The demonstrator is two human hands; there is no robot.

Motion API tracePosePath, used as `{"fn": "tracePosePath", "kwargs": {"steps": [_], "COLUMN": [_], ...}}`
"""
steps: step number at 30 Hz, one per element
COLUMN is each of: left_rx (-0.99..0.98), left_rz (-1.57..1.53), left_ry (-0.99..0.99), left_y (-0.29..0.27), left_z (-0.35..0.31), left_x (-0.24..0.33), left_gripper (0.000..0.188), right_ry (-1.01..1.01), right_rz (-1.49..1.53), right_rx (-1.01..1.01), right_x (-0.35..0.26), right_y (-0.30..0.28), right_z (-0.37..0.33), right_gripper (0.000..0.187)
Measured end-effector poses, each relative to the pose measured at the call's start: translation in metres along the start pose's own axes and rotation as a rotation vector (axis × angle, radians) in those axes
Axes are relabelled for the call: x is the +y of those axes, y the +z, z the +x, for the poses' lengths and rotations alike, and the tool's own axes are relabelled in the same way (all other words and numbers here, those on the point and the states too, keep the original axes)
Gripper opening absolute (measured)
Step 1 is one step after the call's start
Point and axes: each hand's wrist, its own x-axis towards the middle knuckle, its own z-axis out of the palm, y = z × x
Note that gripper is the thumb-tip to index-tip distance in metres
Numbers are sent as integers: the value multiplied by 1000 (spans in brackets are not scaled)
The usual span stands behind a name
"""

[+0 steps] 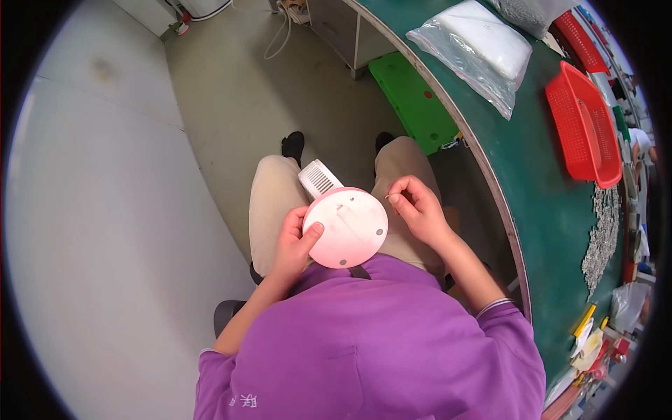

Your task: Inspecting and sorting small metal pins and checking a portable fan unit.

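A round white disc (346, 234) with a pink rim, like the base of a small appliance, lies above my lap with its flat face up. Small dark round spots show near its edge. A white slatted part (320, 178) sticks out beyond its far left side. My left hand (294, 241) is closed on the disc's left edge, thumb on the flat face and fingers underneath. Just off the disc's right edge, my right hand (416, 210) is pinched, apart from it. A tiny thin thing shows at its fingertips, too small to name.
A curved green table (511, 161) runs along my right. It bears a clear bag with white contents (483, 45), a red basket (577, 126), a heap of small silvery pieces (602, 238) and a yellow-handled tool (584, 320). A green plastic panel (413, 101) lies below; a grey wall (119, 231) stands left.
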Motion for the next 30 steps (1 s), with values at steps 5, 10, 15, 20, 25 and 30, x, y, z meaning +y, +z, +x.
{"fn": "tracePosePath", "kwargs": {"steps": [5, 10, 15, 20, 25, 30], "left_rx": [1, 27, 36, 3, -216, -250], "left_rz": [-2, 29, 0, -69, -119, -97], "left_ry": [-28, -33, -40, -43, -44, -61], "left_y": [-2, -11, -23, -38, -47, -51], "left_z": [2, 1, 0, -8, -7, -4], "left_x": [2, -4, -12, -10, -3, -3], "left_gripper": [35, 41, 42, 44, 45, 46], "right_ry": [121, 169, 172, 100, 106, -76], "right_rz": [138, 104, 299, 226, 126, 10], "right_rx": [47, 25, 3, -47, -145, -203], "right_x": [-9, -6, 3, -1, -19, -33], "right_y": [3, 1, 5, 12, 20, 27], "right_z": [2, 5, 0, -5, -13, -20], "right_gripper": [10, 21, 13, 12, 13, 27]}}
